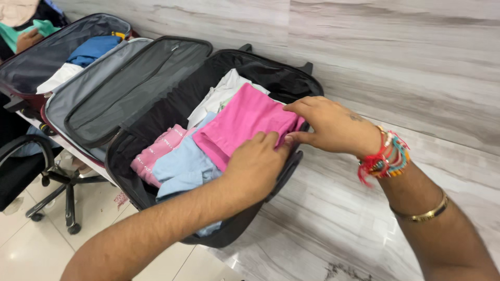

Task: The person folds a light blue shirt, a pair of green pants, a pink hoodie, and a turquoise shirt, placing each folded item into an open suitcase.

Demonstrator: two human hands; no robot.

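An open black suitcase (130, 156) lies on a grey wood-grain table, its lid (130, 83) propped back. On top of the clothes inside is a folded bright pink garment (242, 122). My left hand (255, 166) presses flat on its near edge. My right hand (325, 125), with coloured thread bands and a gold bangle on the arm, pinches its right edge against the suitcase rim. Under it lie a light blue garment (182, 166), a pale pink printed garment (156, 153) and a white garment (221, 93).
A second open suitcase (36, 62) with blue and white clothes sits at the far left, where another person's hand (26, 39) holds a green cloth. A black office chair (31, 171) stands on the tiled floor below. The table (390, 78) stretches right.
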